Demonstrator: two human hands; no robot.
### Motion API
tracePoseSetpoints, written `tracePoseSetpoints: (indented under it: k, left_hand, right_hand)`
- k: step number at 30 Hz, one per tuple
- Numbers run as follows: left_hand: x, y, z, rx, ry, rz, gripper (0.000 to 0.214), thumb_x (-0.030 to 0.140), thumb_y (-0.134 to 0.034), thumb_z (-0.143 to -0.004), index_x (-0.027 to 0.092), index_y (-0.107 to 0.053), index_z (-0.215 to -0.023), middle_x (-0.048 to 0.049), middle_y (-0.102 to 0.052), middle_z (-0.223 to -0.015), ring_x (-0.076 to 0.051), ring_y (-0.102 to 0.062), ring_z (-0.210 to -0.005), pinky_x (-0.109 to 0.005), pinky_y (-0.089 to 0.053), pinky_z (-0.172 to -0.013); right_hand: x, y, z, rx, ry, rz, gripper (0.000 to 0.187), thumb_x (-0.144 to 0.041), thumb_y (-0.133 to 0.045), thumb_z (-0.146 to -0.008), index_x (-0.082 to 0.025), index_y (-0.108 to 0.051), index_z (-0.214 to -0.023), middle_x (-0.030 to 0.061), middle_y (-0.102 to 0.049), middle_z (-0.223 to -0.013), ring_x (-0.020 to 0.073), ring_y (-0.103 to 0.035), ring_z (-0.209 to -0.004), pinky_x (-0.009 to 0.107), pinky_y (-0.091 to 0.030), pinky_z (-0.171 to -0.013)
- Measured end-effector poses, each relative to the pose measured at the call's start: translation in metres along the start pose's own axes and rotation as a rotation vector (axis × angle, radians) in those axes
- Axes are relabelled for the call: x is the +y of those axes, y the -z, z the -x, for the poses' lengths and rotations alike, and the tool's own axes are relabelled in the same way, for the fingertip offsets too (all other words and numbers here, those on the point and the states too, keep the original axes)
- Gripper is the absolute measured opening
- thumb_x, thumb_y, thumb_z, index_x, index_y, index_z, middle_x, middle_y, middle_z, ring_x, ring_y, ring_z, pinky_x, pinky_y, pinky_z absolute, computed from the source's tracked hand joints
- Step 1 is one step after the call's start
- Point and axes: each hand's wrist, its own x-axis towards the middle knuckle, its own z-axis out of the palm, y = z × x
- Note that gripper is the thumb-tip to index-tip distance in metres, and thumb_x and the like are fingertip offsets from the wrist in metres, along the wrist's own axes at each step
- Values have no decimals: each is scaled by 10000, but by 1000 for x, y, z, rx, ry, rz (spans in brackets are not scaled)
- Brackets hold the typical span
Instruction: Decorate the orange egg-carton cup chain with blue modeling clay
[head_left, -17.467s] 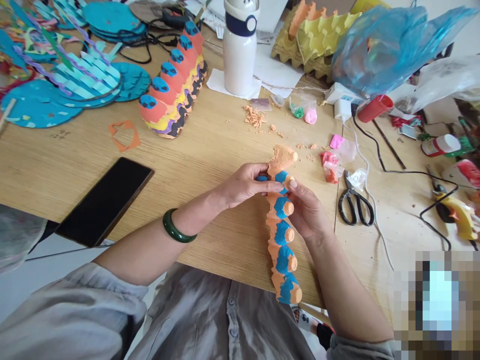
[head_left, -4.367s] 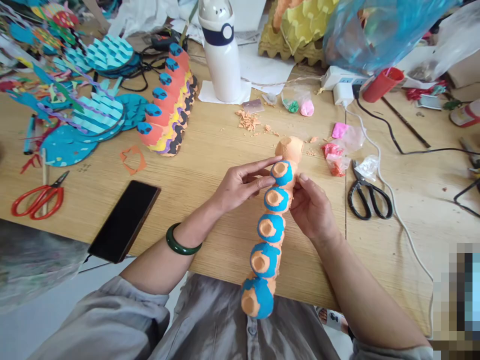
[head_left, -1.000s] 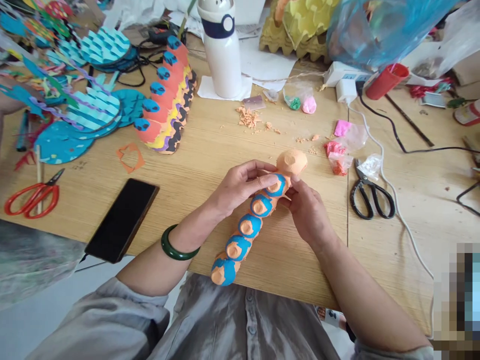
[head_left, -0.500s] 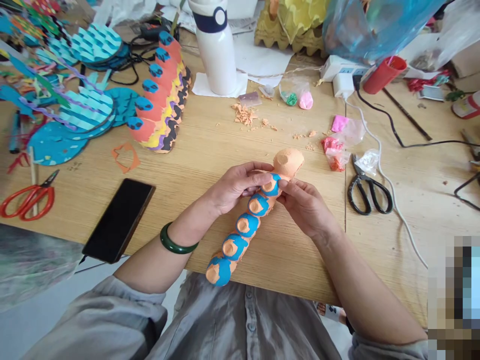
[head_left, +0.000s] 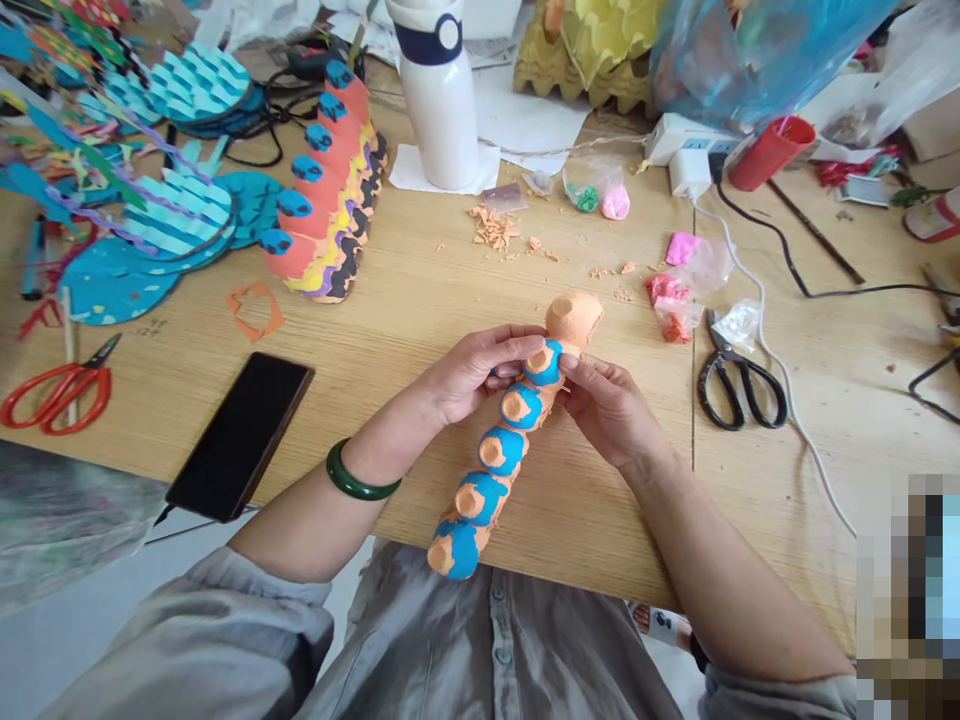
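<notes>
A long, bumpy strip that looks cut from an egg carton (head_left: pixel 502 452) runs diagonally from the table's front edge up to the middle. It is covered in orange clay, and all its humps but the plain orange far one carry blue patches. My left hand (head_left: pixel 480 372) grips it from the left near the far end, thumb on the blue patch of the second hump. From the right, my right hand (head_left: pixel 611 405) pinches the same hump, thumb against the blue. Fingers of both hands are partly hidden beneath the strip.
Left lie a phone (head_left: pixel 240 435), red-handled scissors (head_left: pixel 64 390) and a painted caterpillar-like model (head_left: pixel 326 190). Behind stands a white bottle (head_left: pixel 439 110). Orange crumbs (head_left: pixel 495 228) and bagged clay (head_left: pixel 670 290) lie beyond my hands. Right are black scissors (head_left: pixel 739 380) and a white cable (head_left: pixel 765 330).
The near end of the strip has swung slightly to the right, so it stands a bit steeper. Both hands keep their hold at the second hump. The camera view has shifted slightly.
</notes>
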Motion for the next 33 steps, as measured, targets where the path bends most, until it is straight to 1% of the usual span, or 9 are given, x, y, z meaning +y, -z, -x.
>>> tracePoseSetpoints:
  k: [3, 6, 9, 12, 15, 20, 27, 31, 33]
  left_hand:
    - [0, 2, -1, 5, -29, -26, 466, 635, -886, -616, 242, -661, -725, 24, -399, -588, -95, -259, -531, -277, -169, -493]
    - [-2, 2, -3, -12, -44, -28, 514, 659, -863, -649, 229, -581, -647, 32, -352, -567, -93, -254, -514, -287, -178, -497]
    - [-5, 1, -4, -14, -18, 11, 554, 649, -894, -620, 220, -544, -613, 41, -333, -554, -82, -243, -507, -280, -193, -479]
    - [-7, 1, -5, 22, 1, 62, 578, 631, -927, -589, 210, -531, -601, 49, -325, -554, -67, -244, -507, -264, -208, -456]
    - [-10, 1, -6, 59, -18, 82, 564, 613, -929, -603, 208, -536, -614, 51, -343, -561, -61, -256, -506, -252, -211, -445]
    - [-13, 1, -7, 44, -10, 119, 532, 599, -937, -612, 196, -593, -671, 66, -349, -555, -50, -273, -491, -245, -195, -440]
    - [-10, -1, -8, 68, 76, 226, 528, 554, -929, -686, 182, -559, -625, 80, -326, -510, -21, -230, -439, -188, -171, -380]
    - [-6, -3, -5, 111, 86, 259, 501, 459, -914, -752, 149, -544, -617, 93, -322, -500, 8, -257, -418, -133, -233, -384]
    - [-5, -4, -4, 117, 90, 265, 486, 431, -886, -795, 142, -540, -612, 96, -315, -491, 10, -259, -408, -124, -243, -387]
  right_hand:
    - [2, 0, -1, -11, 27, 20, 320, -580, -809, -822, -261, -792, -843, 30, -811, -896, 218, -751, -876, 407, -607, -874]
    - [5, 0, -2, 30, 68, 95, 349, -580, -861, -772, -246, -761, -789, 9, -775, -804, 185, -712, -769, 375, -601, -805]
    - [7, 1, -4, 72, 116, 169, 372, -579, -883, -745, -236, -739, -725, -3, -736, -737, 169, -670, -708, 360, -590, -761]
    - [8, 1, -5, 62, 124, 144, 374, -597, -865, -756, -242, -749, -729, 4, -738, -745, 182, -682, -722, 375, -600, -784]
    - [8, -1, -5, 52, 117, 117, 368, -603, -867, -747, -252, -763, -768, 3, -747, -766, 181, -690, -734, 367, -603, -784]
    - [7, -2, -2, 114, 176, 244, 350, -558, -907, -721, -236, -776, -760, -4, -740, -753, 152, -652, -702, 313, -561, -709]
    - [7, 9, -5, 48, 167, 285, 336, -541, -874, -779, -230, -760, -721, -7, -716, -730, 155, -652, -705, 315, -554, -727]
    - [8, 13, -8, -40, 137, 240, 285, -515, -879, -780, -249, -803, -849, 6, -775, -862, 175, -700, -808, 329, -577, -844]
    - [8, 12, -8, -46, 132, 215, 288, -509, -886, -772, -253, -803, -877, 2, -776, -873, 172, -702, -815, 325, -576, -851]
